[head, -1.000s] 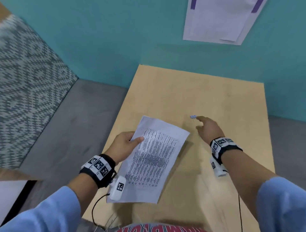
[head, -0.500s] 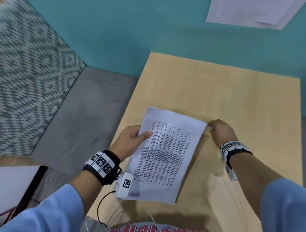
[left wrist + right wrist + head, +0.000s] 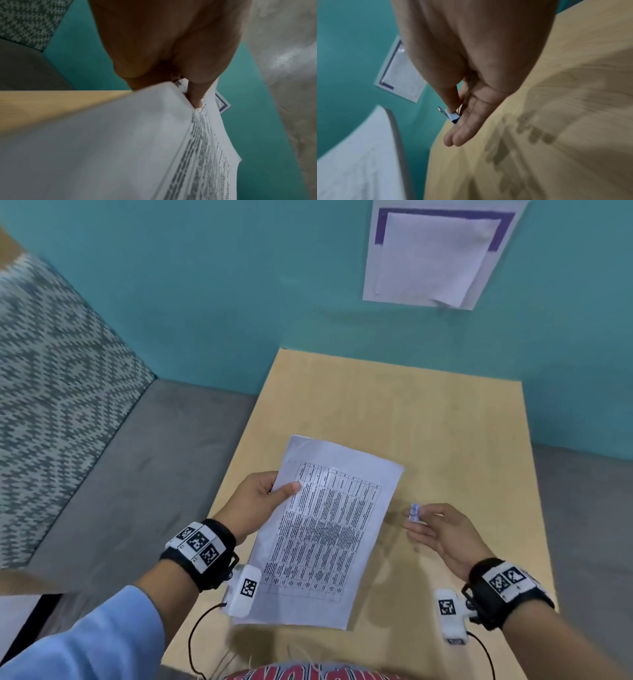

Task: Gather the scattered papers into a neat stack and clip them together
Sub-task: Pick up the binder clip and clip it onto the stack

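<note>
A stack of white papers (image 3: 322, 529), its top sheet printed with a table, is held above the wooden table (image 3: 428, 422). My left hand (image 3: 263, 496) grips the stack at its left edge, thumb on top; in the left wrist view the papers (image 3: 120, 142) fill the lower frame under my thumb (image 3: 195, 97). My right hand (image 3: 435, 525) is to the right of the stack and pinches a small blue binder clip (image 3: 415, 512) between thumb and forefinger. The right wrist view shows the clip (image 3: 453, 117) at the thumb tip, apart from the papers (image 3: 359, 155).
A teal wall (image 3: 239, 285) stands behind the table, with a white sheet (image 3: 435, 254) taped to it. Grey floor (image 3: 137, 457) and a patterned rug (image 3: 51, 371) lie to the left. The table's left edge runs close under the papers.
My right hand picked the clip off the table, came to the stack's right corner, then drew back right, holding the clip. The left hand kept hold of the papers.
</note>
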A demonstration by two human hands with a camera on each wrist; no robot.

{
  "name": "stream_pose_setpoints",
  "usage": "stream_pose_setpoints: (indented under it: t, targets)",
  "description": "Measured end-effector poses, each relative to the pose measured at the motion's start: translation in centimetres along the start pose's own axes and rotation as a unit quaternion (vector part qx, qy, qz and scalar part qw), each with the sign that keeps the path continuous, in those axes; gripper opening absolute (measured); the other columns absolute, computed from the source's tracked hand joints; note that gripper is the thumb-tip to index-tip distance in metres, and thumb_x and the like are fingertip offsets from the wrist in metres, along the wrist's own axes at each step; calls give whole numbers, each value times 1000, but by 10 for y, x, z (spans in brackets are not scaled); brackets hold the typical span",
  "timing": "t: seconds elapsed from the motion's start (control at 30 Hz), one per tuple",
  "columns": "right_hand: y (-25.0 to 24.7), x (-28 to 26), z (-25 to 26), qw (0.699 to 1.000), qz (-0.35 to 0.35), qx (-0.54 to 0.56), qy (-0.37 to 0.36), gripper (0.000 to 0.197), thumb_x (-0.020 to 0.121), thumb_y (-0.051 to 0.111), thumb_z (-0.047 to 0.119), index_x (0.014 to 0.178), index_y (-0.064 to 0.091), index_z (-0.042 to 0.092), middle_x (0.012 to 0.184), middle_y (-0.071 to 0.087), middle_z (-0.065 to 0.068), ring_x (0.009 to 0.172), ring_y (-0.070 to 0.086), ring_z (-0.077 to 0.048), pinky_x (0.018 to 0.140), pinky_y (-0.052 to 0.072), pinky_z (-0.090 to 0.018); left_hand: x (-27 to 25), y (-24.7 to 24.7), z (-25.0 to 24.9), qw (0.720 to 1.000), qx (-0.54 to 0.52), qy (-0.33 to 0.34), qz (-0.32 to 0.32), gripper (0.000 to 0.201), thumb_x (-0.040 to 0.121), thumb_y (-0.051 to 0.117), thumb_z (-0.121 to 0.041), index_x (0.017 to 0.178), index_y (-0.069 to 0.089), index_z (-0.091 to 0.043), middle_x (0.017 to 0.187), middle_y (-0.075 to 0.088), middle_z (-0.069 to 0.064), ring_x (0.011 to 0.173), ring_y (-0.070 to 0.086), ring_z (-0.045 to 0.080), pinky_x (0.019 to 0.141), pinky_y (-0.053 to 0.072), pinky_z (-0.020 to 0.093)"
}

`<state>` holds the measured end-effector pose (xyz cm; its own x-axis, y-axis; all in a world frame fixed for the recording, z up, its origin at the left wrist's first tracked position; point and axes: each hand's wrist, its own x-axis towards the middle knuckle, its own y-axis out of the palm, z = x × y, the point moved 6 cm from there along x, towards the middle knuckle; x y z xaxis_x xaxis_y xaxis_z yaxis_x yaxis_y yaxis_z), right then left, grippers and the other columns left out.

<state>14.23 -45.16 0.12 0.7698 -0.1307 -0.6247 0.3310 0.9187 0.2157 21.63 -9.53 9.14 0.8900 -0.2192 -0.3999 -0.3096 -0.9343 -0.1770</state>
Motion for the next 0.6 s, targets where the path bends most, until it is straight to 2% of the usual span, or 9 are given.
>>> stream_pose_setpoints:
  t: [0.17, 0.23, 0.3, 0.4, 0.5, 0.6]
  targets:
    - [-2, -48, 18, 993, -4, 119, -10, 18, 103, 50, -2, 113, 65, 1, 115, 75, -27, 95, 77, -38, 80, 67, -40, -19, 19, -16, 999, 22, 22, 18, 20, 103, 67, -26, 106, 81, -13, 107, 85, 4, 99, 82, 24, 87, 63, 38]
    - [-4, -64, 24, 986, -7, 168, -21, 23, 104, 45, 3, 112, 66, -1, 117, 73, -30, 96, 78, -39, 79, 67, -41, -25, 25, -21, 999, 31, 29, 17, 19, 103, 67, -27, 105, 81, -15, 105, 85, 4, 98, 82, 26, 86, 64, 40]
    - [-5, -81, 31, 980, -3, 195, -32, 24, 105, 48, 12, 113, 67, -2, 117, 73, -30, 97, 78, -38, 83, 66, -42, -32, 29, -25, 999, 41, 31, 16, 20, 102, 68, -30, 105, 81, -16, 105, 85, 6, 100, 81, 30, 91, 65, 44]
    - [-6, -104, 39, 987, 1, 144, -70, 26, 101, 63, 17, 117, 66, -4, 117, 75, -26, 102, 78, -35, 92, 63, -42, -41, 36, -28, 998, 45, 35, 18, 21, 103, 67, -30, 107, 82, -15, 106, 85, 6, 101, 80, 32, 93, 64, 46]
    - [-9, -126, 46, 991, -12, 61, -121, 30, 98, 67, 8, 124, 62, -6, 121, 74, -26, 103, 78, -33, 91, 64, -39, -50, 44, -34, 997, 52, 45, 27, 21, 103, 67, -30, 108, 82, -17, 106, 85, 5, 101, 80, 31, 91, 64, 44]
    - [-9, -152, 58, 985, -40, -1, -169, 35, 95, 71, 6, 126, 55, 1, 117, 77, -21, 103, 78, -33, 87, 64, -43, -59, 50, -41, 996, 61, 59, 28, 19, 103, 67, -30, 105, 82, -20, 104, 85, 4, 99, 81, 29, 87, 64, 39]
